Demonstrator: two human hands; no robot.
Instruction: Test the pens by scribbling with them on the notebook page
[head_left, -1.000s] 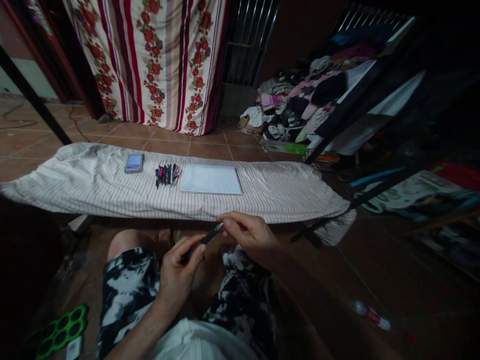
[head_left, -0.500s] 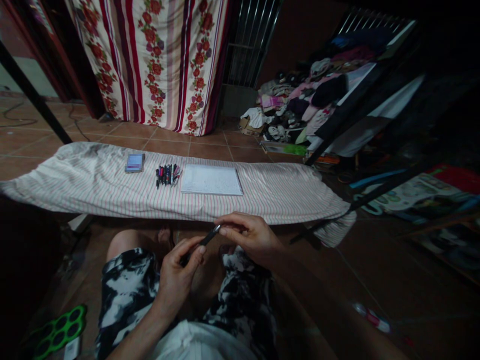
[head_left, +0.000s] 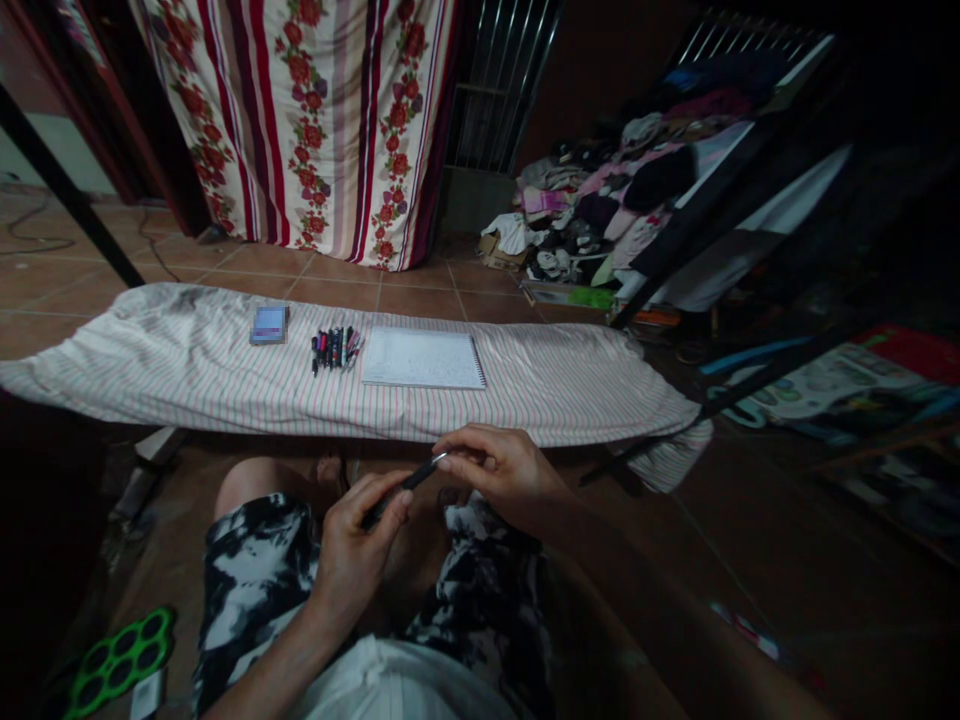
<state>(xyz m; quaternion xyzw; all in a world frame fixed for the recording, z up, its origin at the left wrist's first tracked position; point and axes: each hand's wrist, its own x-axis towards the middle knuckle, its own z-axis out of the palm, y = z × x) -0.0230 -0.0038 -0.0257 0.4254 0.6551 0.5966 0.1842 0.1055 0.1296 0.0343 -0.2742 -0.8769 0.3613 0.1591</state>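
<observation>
A black pen (head_left: 419, 474) with a silver tip slants up to the right above my lap. My left hand (head_left: 360, 535) is closed round its lower end, thumb and fingers pressing the barrel. At the silver end, my right hand (head_left: 504, 470) pinches with thumb and forefinger. Just beyond my hands, a spiral notebook (head_left: 424, 358) lies flat on the striped cloth (head_left: 559, 385), with faint marks on its page. Left of it, several pens (head_left: 334, 348) lie side by side in a row.
A phone-like device (head_left: 268, 325) lies on the cloth farther left. Behind hangs a floral curtain (head_left: 337, 130). Clothes (head_left: 600, 205) are heaped at the back right. Dark poles (head_left: 67, 190) slant beside the cloth. A green holder with round holes (head_left: 124, 655) sits at lower left.
My right hand has shifted slightly right along with the pen's silver end. A little more of the pen shows between my hands. The notebook and the row of pens have stayed put.
</observation>
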